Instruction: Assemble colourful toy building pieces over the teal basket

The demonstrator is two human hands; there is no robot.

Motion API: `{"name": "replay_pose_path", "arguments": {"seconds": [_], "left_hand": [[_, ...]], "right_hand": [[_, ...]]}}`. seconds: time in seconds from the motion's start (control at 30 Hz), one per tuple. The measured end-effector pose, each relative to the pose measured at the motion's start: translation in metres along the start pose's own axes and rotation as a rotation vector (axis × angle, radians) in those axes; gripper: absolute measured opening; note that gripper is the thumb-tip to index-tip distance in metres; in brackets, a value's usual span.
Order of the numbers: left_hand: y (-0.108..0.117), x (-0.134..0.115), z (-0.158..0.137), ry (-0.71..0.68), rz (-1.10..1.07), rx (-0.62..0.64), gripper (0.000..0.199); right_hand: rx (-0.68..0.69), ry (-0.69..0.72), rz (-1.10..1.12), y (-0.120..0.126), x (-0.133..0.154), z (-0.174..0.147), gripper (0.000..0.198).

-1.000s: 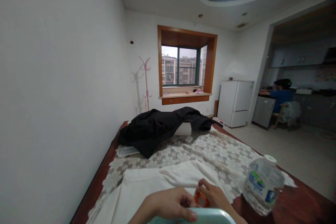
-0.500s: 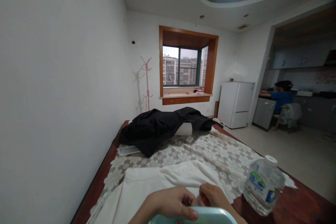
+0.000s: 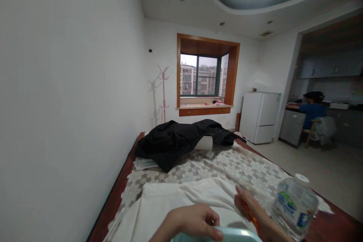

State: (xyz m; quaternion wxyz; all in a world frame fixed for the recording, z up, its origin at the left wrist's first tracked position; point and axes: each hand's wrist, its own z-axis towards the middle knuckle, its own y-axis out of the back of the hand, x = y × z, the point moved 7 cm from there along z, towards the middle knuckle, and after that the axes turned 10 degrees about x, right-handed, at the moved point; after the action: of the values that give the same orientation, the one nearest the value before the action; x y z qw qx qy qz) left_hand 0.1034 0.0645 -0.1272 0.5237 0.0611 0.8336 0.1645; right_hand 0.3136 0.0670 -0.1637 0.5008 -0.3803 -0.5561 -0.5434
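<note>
The container [image 3: 237, 233] looks glossy plastic, the white cloth [image 3: 160, 201] matt.

Left hand [image 3: 197, 218]: bare, with a smooth, rounded back narrowing to a slim wrist; the thumb ends in a blunt, rounded tip. Left forearm [image 3: 167, 228]: bare along its visible length, tapering toward the wrist. Right hand [image 3: 257, 207]: bare, slender in outline; fine surface detail is too small to tell. Right forearm [image 3: 276, 231]: likewise bare where visible.
</note>
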Motion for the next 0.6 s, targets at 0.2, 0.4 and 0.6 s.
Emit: {"name": "replay_pose_path", "arguments": {"seconds": [0.2,0.4,0.6], "left_hand": [[0.000,0.002,0.005,-0.025,-0.008,-0.013,0.064],[0.000,0.002,0.007,-0.056,0.006,-0.016,0.057],[0.001,0.000,0.002,-0.022,0.057,-0.027,0.054]], "right_hand": [[0.240,0.212,-0.169,-0.023,0.114,-0.052,0.087],[0.552,0.329,-0.149,-0.050,0.138,-0.055,0.091],[0.272,0.059,0.172,-0.017,0.039,0.011,0.096]]}}
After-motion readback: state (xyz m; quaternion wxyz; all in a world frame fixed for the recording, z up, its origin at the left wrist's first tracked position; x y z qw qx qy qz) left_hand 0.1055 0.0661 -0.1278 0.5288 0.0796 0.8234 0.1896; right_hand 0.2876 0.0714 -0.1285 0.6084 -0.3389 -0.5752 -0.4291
